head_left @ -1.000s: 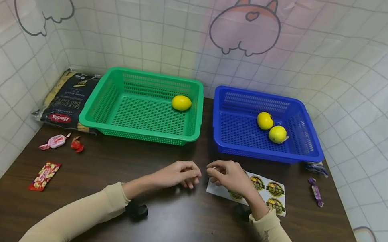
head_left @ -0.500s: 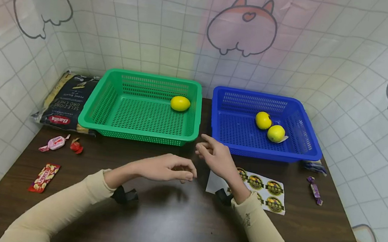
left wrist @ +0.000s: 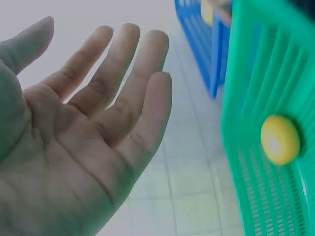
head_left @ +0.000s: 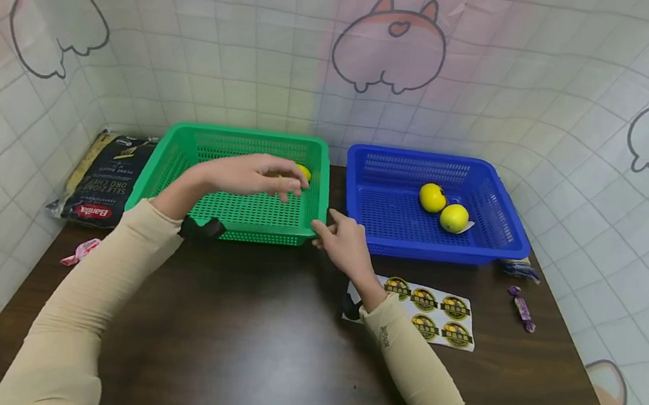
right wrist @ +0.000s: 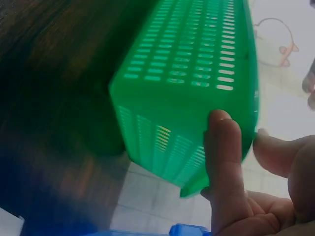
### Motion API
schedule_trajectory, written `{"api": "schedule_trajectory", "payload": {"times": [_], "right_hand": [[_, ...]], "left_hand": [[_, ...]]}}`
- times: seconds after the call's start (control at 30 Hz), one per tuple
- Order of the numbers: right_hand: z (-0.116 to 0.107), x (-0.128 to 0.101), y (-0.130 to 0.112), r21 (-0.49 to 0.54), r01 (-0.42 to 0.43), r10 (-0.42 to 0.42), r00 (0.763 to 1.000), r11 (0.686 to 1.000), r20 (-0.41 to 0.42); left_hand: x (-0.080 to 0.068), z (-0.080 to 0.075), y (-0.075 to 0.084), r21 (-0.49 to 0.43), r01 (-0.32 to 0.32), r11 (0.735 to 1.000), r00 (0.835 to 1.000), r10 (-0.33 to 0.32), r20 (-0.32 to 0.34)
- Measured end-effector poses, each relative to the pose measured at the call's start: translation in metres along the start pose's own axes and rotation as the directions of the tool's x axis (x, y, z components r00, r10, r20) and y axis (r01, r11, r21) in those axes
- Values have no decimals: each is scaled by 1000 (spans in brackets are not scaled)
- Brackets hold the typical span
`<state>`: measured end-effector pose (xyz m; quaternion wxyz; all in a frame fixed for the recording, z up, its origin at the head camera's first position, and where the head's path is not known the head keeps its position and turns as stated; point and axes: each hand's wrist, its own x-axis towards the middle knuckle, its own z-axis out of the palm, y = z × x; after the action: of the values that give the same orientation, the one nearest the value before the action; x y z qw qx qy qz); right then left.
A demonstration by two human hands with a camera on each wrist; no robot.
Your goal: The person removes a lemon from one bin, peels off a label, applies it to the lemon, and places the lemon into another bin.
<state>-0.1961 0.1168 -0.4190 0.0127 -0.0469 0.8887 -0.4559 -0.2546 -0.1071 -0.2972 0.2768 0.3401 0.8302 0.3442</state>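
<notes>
A: Nearest to us, bare table [head_left: 257, 356], dark wood. Both sleeves come in from the near edge.

B: Right hand [head_left: 342, 242] sits at the green basket's [head_left: 183, 161] near right corner. In the right wrist view a thumb [right wrist: 224, 147] presses the corner's outer wall and the other fingers come round the rim, so we read it as gripping the basket.

A: Agreed. Beside that forearm, a sticker sheet [head_left: 438, 313] lies flat on the table.

B: Left hand [head_left: 248, 176] hovers above the green basket, palm down. The left wrist view shows its fingers straight and slightly apart, holding nothing.

A: The lemon [head_left: 303, 172] lies in the green basket's far right corner, just past the left fingertips; the hand partly hides it in the head view. We see a gap between them in the wrist view.

B: To the right, a blue basket [head_left: 504, 228] just beside the green one, with two lemons [head_left: 443, 207] touching each other near its far right.

A: Edges: candies [head_left: 81, 250] at the left, a wrapped sweet [head_left: 521, 308] at the right, a dark pasta bag [head_left: 101, 185] left of the green basket against the wall.
</notes>
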Motion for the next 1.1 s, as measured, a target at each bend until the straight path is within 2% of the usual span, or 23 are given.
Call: {"api": "schedule_trajectory", "payload": {"times": [0.07, 0.17, 0.27, 0.33, 0.43, 0.5, 0.57, 0.63, 0.7, 0.77, 0.93, 1.0, 1.1], "right_hand": [[2, 1, 0, 23, -7, 7, 1000, 1000, -10], [3, 1, 2, 38, -14, 15, 1000, 999, -24], [2, 1, 4, 40, -15, 16, 999, 999, -31], [2, 0, 6, 40, -13, 15, 999, 999, -36], [2, 1, 6, 48, -14, 15, 999, 999, -31], [3, 2, 6, 57, -13, 15, 999, 998, -29], [5, 3, 5, 71, -14, 16, 1000, 997, -22], [6, 3, 5, 71, -19, 20, 1000, 997, -20], [5, 4, 4, 76, -24, 26, 999, 997, -18], [7, 4, 5, 82, -31, 32, 999, 996, -12], [9, 3, 4, 96, -32, 32, 999, 995, -6], [8, 3, 4, 98, -34, 35, 999, 995, -8], [6, 3, 4, 92, -42, 44, 999, 995, -18]], "left_hand": [[7, -16, -3, 8, 22, 1000, 999, -22, -29], [24, -35, -14, -26, 35, 999, 997, -36, -65], [44, -47, -29, -98, 29, 995, 991, -41, -125], [57, -52, -42, -137, 23, 990, 982, -48, -185], [74, -52, -65, -129, 32, 991, 951, -70, -301], [82, -48, -81, -104, 52, 993, 923, -88, -375], [89, -41, -98, -77, 104, 992, 892, -127, -433], [94, -34, -110, -58, 160, 985, 871, -169, -461], [101, -28, -118, -59, 215, 975, 863, -218, -456], [105, -21, -124, -38, 265, 964, 864, -254, -435], [113, -8, -129, 110, 358, 927, 889, -303, -342], [116, -3, -129, 163, 373, 913, 897, -311, -314], [119, 3, -127, 176, 368, 913, 902, -304, -306]]}}
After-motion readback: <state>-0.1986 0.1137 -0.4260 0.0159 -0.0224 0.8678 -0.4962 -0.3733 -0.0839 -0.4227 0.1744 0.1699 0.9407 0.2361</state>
